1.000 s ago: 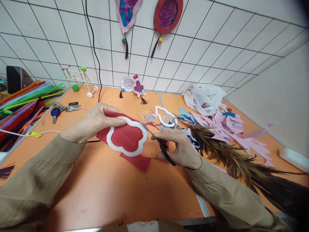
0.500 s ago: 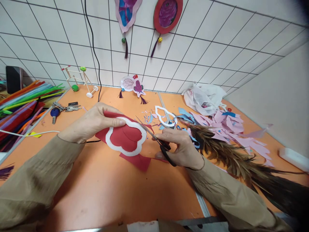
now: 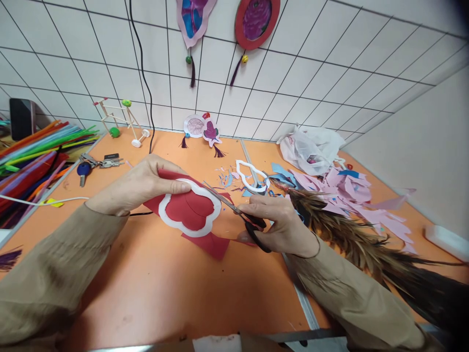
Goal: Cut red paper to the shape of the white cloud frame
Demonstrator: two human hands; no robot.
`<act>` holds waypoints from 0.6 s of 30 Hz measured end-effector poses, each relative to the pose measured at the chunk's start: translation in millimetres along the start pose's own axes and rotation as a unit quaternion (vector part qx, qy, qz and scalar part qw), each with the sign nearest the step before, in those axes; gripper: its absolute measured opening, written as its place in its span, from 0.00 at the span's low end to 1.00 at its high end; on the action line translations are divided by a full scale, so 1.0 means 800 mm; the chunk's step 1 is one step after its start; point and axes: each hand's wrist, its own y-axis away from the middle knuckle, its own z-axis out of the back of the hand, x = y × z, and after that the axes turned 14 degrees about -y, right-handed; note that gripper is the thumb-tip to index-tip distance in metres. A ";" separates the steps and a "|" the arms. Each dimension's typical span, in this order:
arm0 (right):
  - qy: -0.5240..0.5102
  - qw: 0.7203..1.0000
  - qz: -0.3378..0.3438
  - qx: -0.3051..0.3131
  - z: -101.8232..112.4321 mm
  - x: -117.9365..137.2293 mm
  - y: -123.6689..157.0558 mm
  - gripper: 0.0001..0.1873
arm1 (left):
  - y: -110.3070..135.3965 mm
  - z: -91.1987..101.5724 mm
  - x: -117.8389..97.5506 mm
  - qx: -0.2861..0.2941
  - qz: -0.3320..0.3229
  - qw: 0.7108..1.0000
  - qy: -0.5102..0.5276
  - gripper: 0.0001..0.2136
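Observation:
My left hand (image 3: 152, 186) pinches a sheet of red paper (image 3: 191, 200) together with a white flower-shaped frame (image 3: 166, 218) lying over it, thumb on top. Closed around the black handles of a pair of scissors (image 3: 254, 226), my right hand (image 3: 280, 222) holds them with the blades pointing left at the frame's upper right edge. A strip of red paper partly cut from the sheet shows beside the blades. Below the frame, a red corner (image 3: 208, 246) of paper hangs out. Behind the scissors lies a second white frame (image 3: 249, 176) among small paper bits.
Pink paper scraps (image 3: 351, 190) and a brown feather duster (image 3: 340, 222) lie to the right, with a white plastic bag (image 3: 309, 149) behind. Keys (image 3: 97, 165), a stick model (image 3: 122, 120) and coloured pipe cleaners (image 3: 40, 151) are at left. Tasselled ornaments (image 3: 210, 131) rest against the tiled wall.
My right hand and the scissors have shifted slightly right and down, away from the frame. The left hand keeps its hold on the paper and frame, almost unmoved.

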 end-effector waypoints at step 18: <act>0.066 0.996 -0.009 0.062 0.013 0.011 -0.003 0.11 | 0.002 0.003 -0.002 0.028 0.003 0.999 -0.029 0.06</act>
